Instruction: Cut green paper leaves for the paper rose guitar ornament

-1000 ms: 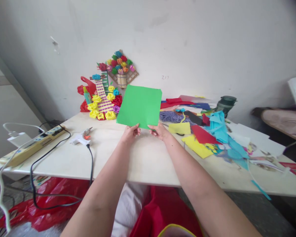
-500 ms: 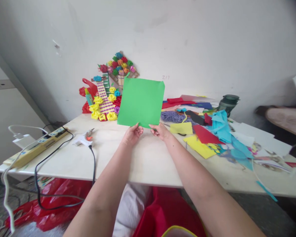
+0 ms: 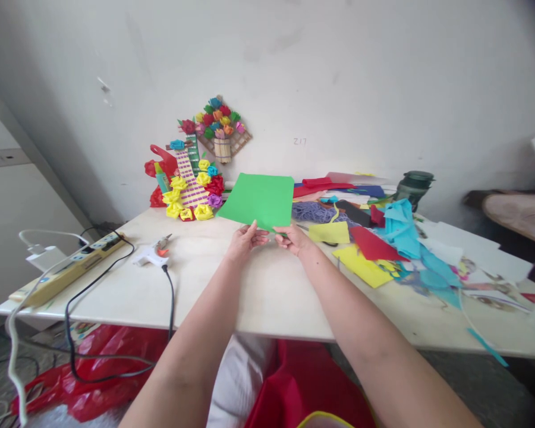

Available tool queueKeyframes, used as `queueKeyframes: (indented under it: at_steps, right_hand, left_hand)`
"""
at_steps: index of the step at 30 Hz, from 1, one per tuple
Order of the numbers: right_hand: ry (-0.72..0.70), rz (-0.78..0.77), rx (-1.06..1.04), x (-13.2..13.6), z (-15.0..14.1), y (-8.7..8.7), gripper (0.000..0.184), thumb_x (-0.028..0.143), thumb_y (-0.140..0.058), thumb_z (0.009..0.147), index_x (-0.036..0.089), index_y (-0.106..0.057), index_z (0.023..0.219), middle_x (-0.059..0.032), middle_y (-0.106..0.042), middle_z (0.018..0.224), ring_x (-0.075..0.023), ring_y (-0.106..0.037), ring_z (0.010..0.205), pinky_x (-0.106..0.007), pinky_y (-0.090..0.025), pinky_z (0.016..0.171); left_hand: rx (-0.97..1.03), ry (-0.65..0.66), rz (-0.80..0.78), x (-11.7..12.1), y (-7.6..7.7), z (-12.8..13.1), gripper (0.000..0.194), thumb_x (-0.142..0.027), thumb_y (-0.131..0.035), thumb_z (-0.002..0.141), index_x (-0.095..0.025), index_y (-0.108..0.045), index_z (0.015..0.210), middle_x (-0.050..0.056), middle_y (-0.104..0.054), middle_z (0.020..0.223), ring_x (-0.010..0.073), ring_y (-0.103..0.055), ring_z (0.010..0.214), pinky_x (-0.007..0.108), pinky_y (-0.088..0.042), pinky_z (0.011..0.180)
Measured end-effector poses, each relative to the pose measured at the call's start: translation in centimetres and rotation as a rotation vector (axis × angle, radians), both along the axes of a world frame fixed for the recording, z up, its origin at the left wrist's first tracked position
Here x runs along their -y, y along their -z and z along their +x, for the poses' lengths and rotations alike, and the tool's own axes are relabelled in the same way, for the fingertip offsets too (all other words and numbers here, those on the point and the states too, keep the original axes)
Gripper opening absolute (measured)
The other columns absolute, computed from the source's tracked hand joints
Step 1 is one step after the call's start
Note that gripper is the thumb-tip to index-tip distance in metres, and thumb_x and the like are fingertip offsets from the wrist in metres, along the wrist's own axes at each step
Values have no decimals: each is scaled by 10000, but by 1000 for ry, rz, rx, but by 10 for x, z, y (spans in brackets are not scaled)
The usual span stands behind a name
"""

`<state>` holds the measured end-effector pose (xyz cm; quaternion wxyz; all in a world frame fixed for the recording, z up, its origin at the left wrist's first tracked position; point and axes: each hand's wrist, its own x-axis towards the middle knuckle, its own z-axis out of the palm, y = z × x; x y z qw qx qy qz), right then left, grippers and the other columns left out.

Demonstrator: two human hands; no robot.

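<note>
A square sheet of green paper (image 3: 261, 199) is held above the middle of the table, its far edge tilted away from me. My left hand (image 3: 246, 241) pinches the near edge, thumb on top and fingers beneath. Close beside it, my right hand (image 3: 292, 239) grips the same edge near the right corner. Right of the sheet lie a pale yellow paper piece (image 3: 329, 232) and a purple heap of yarn (image 3: 314, 211). To the left, a white glue gun (image 3: 151, 254) rests on the table with its cord hanging over the front edge.
A yellow power strip (image 3: 71, 267) with cables lies at the left. Paper flowers (image 3: 204, 212) and a flower-covered craft stand at the back. Red paper (image 3: 377, 244), blue crepe scraps (image 3: 401, 229) and a dark green bottle (image 3: 414, 189) occupy the right side of the table (image 3: 276, 297).
The green paper has tipped from nearly upright to a flatter slant, its top edge lowering away from me. Both hands keep hold of the near edge.
</note>
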<state>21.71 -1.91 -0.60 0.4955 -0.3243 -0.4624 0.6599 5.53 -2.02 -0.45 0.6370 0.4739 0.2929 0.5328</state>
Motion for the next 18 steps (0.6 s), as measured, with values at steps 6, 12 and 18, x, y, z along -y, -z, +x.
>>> queueKeyframes:
  at_steps: [6, 12, 18]
  right_hand:
    - [-11, -19, 47, 1, -4, 2, 249, 282, -684, 630, 177, -464, 680, 64, -490, 383, -35, -271, 289, -174, -235, 333]
    - [-51, 36, 77, 5, -13, 1, 233, 320, -675, 642, 157, -508, 654, 38, -544, 415, -41, -304, 282, -187, -249, 326]
    - [-58, 42, 145, 8, -22, -1, 224, 337, -638, 694, 155, -513, 655, 24, -571, 429, -54, -344, 272, -197, -249, 323]
  left_hand:
    - [-13, -68, 10, -7, 6, 1, 360, -458, -599, 760, -106, -549, 820, 71, -667, 697, 127, -626, 529, 222, -484, 501]
    - [31, -156, 34, -8, 7, -1, 380, -473, -665, 686, -113, -576, 766, 31, -628, 661, 87, -589, 521, 176, -429, 460]
    - [72, -229, 1, -7, 6, -2, 444, -509, -730, 569, -123, -557, 703, -16, -563, 570, 71, -540, 465, 171, -345, 402]
